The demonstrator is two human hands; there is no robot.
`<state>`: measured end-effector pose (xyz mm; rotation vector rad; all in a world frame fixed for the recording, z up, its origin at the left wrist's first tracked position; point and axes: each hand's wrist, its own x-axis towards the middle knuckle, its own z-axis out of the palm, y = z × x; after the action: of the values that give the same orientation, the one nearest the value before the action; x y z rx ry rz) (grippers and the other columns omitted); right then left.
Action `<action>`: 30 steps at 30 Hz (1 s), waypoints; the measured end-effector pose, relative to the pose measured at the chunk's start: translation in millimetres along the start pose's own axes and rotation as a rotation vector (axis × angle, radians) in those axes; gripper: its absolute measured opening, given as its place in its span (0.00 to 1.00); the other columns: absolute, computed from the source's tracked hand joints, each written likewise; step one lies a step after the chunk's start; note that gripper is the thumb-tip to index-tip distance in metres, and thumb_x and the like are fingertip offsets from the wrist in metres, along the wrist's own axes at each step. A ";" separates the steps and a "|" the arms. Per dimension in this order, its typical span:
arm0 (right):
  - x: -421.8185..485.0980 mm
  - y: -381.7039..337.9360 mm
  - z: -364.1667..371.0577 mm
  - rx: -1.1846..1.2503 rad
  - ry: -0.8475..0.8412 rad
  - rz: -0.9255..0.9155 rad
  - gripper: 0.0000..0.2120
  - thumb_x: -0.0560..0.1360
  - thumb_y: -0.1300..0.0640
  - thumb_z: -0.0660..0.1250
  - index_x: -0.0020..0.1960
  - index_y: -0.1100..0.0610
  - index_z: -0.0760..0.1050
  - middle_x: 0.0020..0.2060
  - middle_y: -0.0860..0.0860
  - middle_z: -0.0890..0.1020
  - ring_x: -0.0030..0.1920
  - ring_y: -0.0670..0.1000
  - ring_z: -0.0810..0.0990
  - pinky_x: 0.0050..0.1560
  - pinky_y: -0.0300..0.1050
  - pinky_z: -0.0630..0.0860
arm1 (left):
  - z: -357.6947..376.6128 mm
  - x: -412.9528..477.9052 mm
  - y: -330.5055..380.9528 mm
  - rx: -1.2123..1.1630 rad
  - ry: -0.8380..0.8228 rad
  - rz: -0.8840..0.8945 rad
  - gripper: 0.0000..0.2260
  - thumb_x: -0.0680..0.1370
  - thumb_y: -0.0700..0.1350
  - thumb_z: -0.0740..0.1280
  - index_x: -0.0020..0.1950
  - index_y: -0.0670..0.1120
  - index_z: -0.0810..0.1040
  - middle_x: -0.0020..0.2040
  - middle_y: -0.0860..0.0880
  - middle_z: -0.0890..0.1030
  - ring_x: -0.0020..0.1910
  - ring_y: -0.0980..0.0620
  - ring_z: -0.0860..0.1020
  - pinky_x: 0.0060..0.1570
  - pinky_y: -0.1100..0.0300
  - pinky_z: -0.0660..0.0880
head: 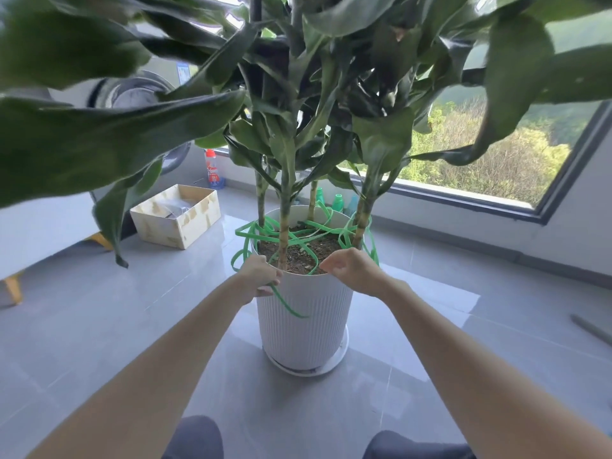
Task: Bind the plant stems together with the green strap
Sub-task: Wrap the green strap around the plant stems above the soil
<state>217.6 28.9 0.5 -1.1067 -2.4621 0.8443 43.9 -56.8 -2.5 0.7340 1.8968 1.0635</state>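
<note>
Glossy grey tile floor [99, 326]. White saucer [339, 357] with ribbed pot [304, 326] under left grip [258, 276], right grip [351, 270]. Cardboard box [178, 223] beyond-left of left grip; bottle [213, 170] farther. Grey rod [592, 329] far right.

**View, single: head-worn wide-angle camera.** The scene is being looked at from above the person's own knees [195, 438], forward and downward. The white ribbed pot [304, 326] is being framed at centre, within arm's reach. The left hand [260, 276] and right hand [352, 270] are being shown at its rim, by the green strap [288, 308]. Leaves [99, 137] are being caught very near the lens, blurred. The window [480, 167] is being faced beyond, to the right.
</note>
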 end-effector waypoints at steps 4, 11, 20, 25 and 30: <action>-2.1 -2.4 -11.1 0.106 0.087 0.025 0.11 0.77 0.64 0.64 0.56 0.58 0.82 0.52 0.52 0.83 0.50 0.46 0.79 0.51 0.34 0.70 | -6.4 -13.1 12.4 -0.208 -0.092 -0.012 0.21 0.79 0.28 0.57 0.72 0.35 0.62 0.45 0.43 0.77 0.37 0.50 0.77 0.28 0.59 0.80; -12.3 -18.9 -20.0 0.284 -0.271 0.088 0.15 0.76 0.66 0.62 0.57 0.53 0.80 0.53 0.45 0.82 0.54 0.48 0.78 0.60 0.49 0.74 | -26.7 -23.6 20.7 -0.381 -0.078 0.009 0.17 0.79 0.29 0.57 0.69 0.33 0.65 0.45 0.41 0.77 0.39 0.46 0.79 0.30 0.57 0.80; -10.0 -27.1 -13.7 0.425 -0.351 0.032 0.09 0.74 0.62 0.70 0.54 0.61 0.80 0.48 0.55 0.85 0.46 0.52 0.84 0.53 0.42 0.80 | -39.6 -21.4 19.4 -0.452 -0.067 0.050 0.18 0.79 0.29 0.56 0.69 0.32 0.64 0.44 0.41 0.77 0.39 0.47 0.78 0.50 0.51 0.73; 0.2 -25.2 -8.3 0.377 -0.189 0.013 0.04 0.74 0.61 0.70 0.47 0.61 0.82 0.40 0.50 0.86 0.37 0.50 0.84 0.49 0.45 0.79 | -36.3 -12.8 20.2 -0.456 -0.014 -0.001 0.07 0.81 0.36 0.58 0.58 0.37 0.71 0.45 0.42 0.77 0.39 0.49 0.77 0.44 0.54 0.78; 8.0 -26.7 -3.1 0.273 -0.050 0.039 0.04 0.74 0.59 0.70 0.44 0.57 0.75 0.38 0.47 0.86 0.34 0.49 0.84 0.44 0.42 0.77 | -36.5 -5.6 15.0 -0.132 -0.030 0.136 0.16 0.78 0.43 0.67 0.64 0.50 0.69 0.55 0.42 0.75 0.48 0.48 0.75 0.47 0.55 0.77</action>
<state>198.7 22.0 20.0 -1.0483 -2.2825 1.1909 16.5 -68.7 23.9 0.8070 1.7528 1.2424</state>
